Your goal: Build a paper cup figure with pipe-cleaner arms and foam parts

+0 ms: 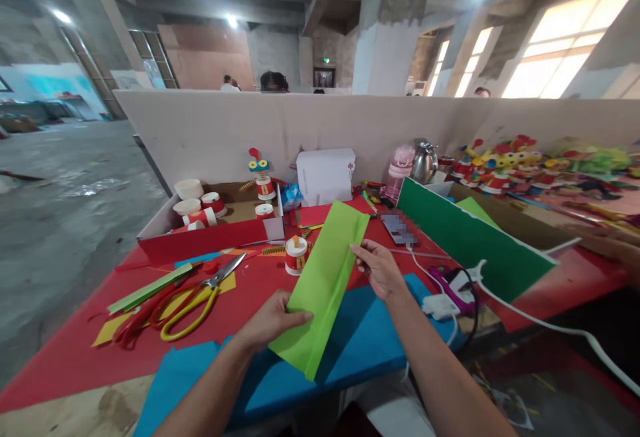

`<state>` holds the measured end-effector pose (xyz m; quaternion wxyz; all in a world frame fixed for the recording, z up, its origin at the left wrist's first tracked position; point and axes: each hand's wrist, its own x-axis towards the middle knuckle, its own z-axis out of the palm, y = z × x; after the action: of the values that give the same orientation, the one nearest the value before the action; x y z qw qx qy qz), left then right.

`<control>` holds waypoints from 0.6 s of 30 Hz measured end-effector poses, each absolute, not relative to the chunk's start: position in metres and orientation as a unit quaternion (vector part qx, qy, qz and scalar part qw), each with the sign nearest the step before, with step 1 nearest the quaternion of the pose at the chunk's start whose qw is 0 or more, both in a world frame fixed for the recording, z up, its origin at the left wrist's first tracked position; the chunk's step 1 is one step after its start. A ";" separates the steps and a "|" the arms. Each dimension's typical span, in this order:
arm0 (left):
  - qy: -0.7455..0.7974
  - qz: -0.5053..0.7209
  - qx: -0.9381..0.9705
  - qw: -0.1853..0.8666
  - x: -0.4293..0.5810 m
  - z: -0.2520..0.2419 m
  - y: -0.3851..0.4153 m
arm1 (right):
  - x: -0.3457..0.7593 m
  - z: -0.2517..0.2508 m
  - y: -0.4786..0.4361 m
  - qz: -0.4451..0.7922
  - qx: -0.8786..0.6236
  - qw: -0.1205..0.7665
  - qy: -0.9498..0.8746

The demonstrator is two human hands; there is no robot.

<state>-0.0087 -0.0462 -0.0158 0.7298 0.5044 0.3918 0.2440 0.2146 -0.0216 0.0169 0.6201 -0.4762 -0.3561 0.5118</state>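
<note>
A lime-green sheet of paper (325,270), with a folded strip along its right long edge, is held tilted above the blue covering. My left hand (274,320) grips its lower left edge, thumb on top and the other fingers underneath. At the upper right edge, my right hand (377,265) pinches the folded strip between thumb and fingers. Behind the sheet stands a red and white paper cup (296,255) with an orange piece on top. Yellow-handled scissors (203,300) lie to the left, beside red-handled scissors and green paper strips (150,288).
A red-sided box (210,240) holding cups stands back left. At the right are a green panel (470,237), a phone (400,228) and a purple power strip (457,293) with white cables. A metal jug (425,162) and pink bottle (399,173) stand near the partition (215,130).
</note>
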 end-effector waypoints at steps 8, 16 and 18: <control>0.382 0.209 0.502 0.748 -0.011 -0.016 -0.048 | 0.233 0.035 -0.015 0.467 -0.477 0.658 -0.349; 0.403 0.195 0.510 0.735 -0.013 -0.018 -0.047 | 0.249 0.040 -0.003 0.405 -0.480 0.703 -0.334; 0.416 0.208 0.515 0.720 -0.014 -0.020 -0.045 | 0.244 0.038 -0.007 0.432 -0.451 0.713 -0.320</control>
<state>-0.0136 -0.0454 -0.0202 0.7199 0.5153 0.4161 0.2077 0.2441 -0.0075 0.0378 0.7126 -0.4507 -0.3195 0.4324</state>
